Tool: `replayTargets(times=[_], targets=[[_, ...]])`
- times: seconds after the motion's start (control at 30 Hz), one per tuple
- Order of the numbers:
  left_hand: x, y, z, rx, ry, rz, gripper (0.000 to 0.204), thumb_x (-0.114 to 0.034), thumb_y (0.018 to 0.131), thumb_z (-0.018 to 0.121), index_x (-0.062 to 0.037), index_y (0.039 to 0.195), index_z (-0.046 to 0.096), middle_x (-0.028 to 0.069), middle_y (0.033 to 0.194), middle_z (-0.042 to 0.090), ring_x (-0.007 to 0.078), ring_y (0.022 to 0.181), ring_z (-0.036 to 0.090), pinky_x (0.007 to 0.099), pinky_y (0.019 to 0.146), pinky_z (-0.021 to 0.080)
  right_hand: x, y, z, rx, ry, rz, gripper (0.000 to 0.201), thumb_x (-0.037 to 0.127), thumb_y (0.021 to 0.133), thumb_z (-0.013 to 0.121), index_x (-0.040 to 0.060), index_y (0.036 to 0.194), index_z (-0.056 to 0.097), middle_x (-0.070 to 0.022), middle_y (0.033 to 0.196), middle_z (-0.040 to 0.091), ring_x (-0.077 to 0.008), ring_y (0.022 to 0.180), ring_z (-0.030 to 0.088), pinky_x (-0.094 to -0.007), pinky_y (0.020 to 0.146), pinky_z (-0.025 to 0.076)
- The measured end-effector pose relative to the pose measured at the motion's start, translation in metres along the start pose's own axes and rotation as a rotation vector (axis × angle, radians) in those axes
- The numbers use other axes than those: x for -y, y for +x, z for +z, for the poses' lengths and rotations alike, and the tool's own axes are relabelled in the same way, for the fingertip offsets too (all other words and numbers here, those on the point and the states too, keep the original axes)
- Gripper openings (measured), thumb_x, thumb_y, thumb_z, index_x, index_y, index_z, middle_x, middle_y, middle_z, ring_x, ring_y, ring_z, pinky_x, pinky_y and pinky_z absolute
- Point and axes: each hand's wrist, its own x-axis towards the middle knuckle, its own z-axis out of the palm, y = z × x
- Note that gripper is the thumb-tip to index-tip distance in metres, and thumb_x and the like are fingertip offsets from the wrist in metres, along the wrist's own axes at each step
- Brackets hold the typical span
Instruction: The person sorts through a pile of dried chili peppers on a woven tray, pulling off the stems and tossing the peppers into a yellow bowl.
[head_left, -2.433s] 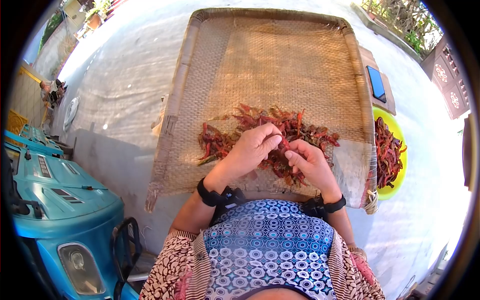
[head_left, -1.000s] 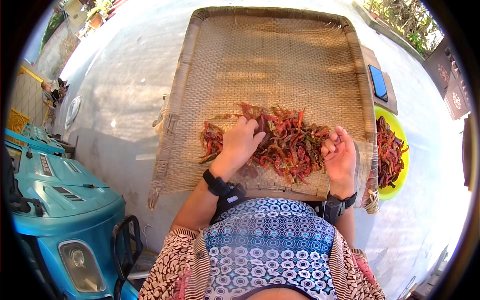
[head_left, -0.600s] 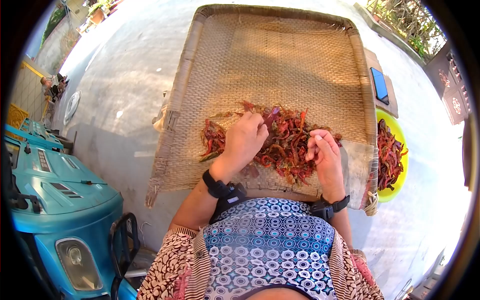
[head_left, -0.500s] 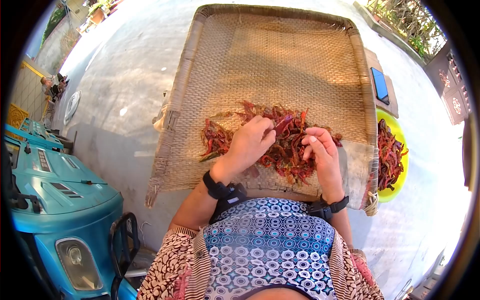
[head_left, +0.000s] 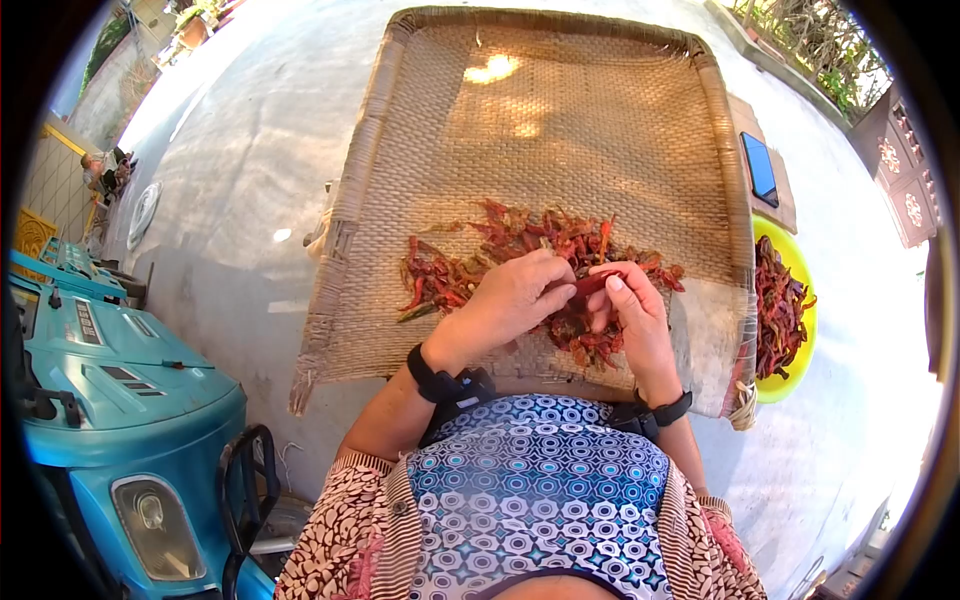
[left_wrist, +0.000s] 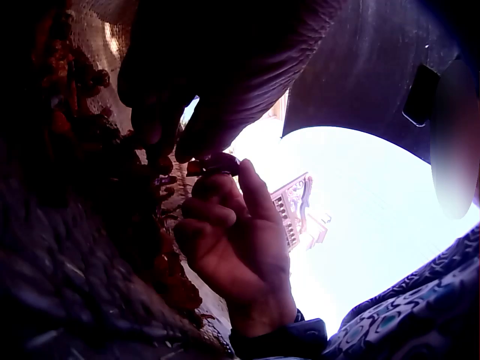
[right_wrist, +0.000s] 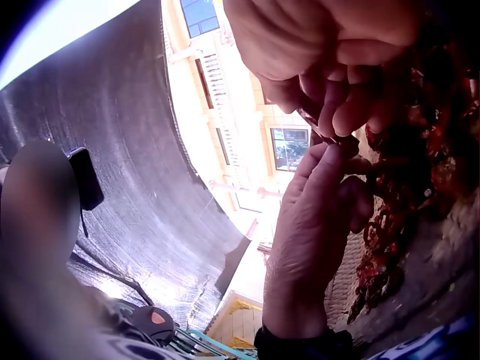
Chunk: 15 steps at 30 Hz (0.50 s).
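Both hands meet over a pile of dried red peppers (head_left: 440,280) on a woven tray (head_left: 580,150). Between them is one dark red pepper (head_left: 592,283). My left hand (head_left: 515,295) pinches its left end between thumb and fingers. The thumb and forefinger of my right hand (head_left: 640,320) grip the other end. In the left wrist view the pepper (left_wrist: 219,164) spans the fingertips of the two hands, and the right hand (left_wrist: 244,255) has its other fingers curled. The right wrist view shows the left hand (right_wrist: 311,225) meeting the right hand (right_wrist: 330,45) at the fingertips.
A yellow-green basin (head_left: 806,350) of red peppers stands right of the tray. Behind it a phone (head_left: 759,168) lies on a board (head_left: 785,208). A blue vehicle (head_left: 130,400) is at the left; farther back sits a person (head_left: 108,172).
The left hand has moved right from the pile with a dark red pepper. My right hand, apart from it a second ago, has come in and now grips the pepper too.
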Motion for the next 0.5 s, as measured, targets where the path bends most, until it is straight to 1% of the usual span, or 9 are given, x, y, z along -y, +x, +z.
replayTargets(times=[0.13,0.23,0.3,0.33,0.43,0.5], targets=[[0.003,0.001,0.004,0.047,0.083,0.012,0.012,-0.017,0.089,0.063,-0.0071,0.095,0.062,0.0096,0.086,0.054,0.028,0.079,0.059,0.0362,0.068,0.048,-0.008,0.002,-0.009,-0.005,-0.025,0.027,0.025,0.025,0.1,0.052,0.0042,0.109,0.061,-0.003,0.081,0.062,-0.0078,0.065,0.054,-0.0211,0.063,0.045],[0.003,0.0,0.006,-0.014,0.053,-0.032,0.011,-0.017,0.089,0.064,-0.0084,0.095,0.063,0.0087,0.087,0.053,0.0274,0.08,0.059,0.0359,0.07,0.049,-0.006,0.001,-0.008,-0.031,-0.019,0.029,0.022,0.023,0.1,0.052,0.0043,0.108,0.061,-0.0027,0.08,0.062,-0.0075,0.065,0.054,-0.0207,0.062,0.045],[0.005,-0.002,0.008,-0.02,0.07,-0.032,0.011,-0.016,0.089,0.064,-0.0086,0.096,0.063,0.0085,0.088,0.054,0.0267,0.082,0.06,0.0356,0.071,0.049,-0.005,0.002,-0.009,-0.071,-0.019,0.016,0.021,0.021,0.1,0.052,0.0044,0.109,0.061,-0.0025,0.08,0.062,-0.0072,0.064,0.054,-0.0206,0.061,0.045],[0.005,-0.002,0.008,-0.024,0.079,-0.033,0.011,-0.016,0.088,0.064,-0.0088,0.097,0.062,0.0084,0.088,0.054,0.0263,0.082,0.06,0.0355,0.072,0.049,-0.005,0.003,-0.011,-0.11,0.001,-0.002,0.02,0.02,0.1,0.052,0.0044,0.109,0.061,-0.0028,0.081,0.063,-0.0073,0.064,0.054,-0.0207,0.061,0.046],[-0.001,-0.004,0.005,0.051,0.039,-0.094,0.017,-0.014,0.088,0.064,-0.0082,0.103,0.06,0.0083,0.092,0.056,0.0248,0.084,0.061,0.0352,0.075,0.05,-0.001,0.005,-0.026,-0.242,0.065,-0.067,0.02,0.018,0.1,0.052,0.0046,0.112,0.06,-0.0039,0.084,0.065,-0.0075,0.063,0.054,-0.0212,0.061,0.047],[0.004,-0.004,0.006,0.062,0.017,-0.096,0.021,-0.013,0.088,0.063,-0.0073,0.107,0.058,0.0091,0.094,0.058,0.0246,0.086,0.062,0.0354,0.076,0.05,0.005,0.006,-0.038,-0.349,0.108,-0.128,0.021,0.018,0.1,0.05,0.005,0.114,0.06,-0.0048,0.086,0.066,-0.0079,0.062,0.054,-0.0219,0.061,0.047]])
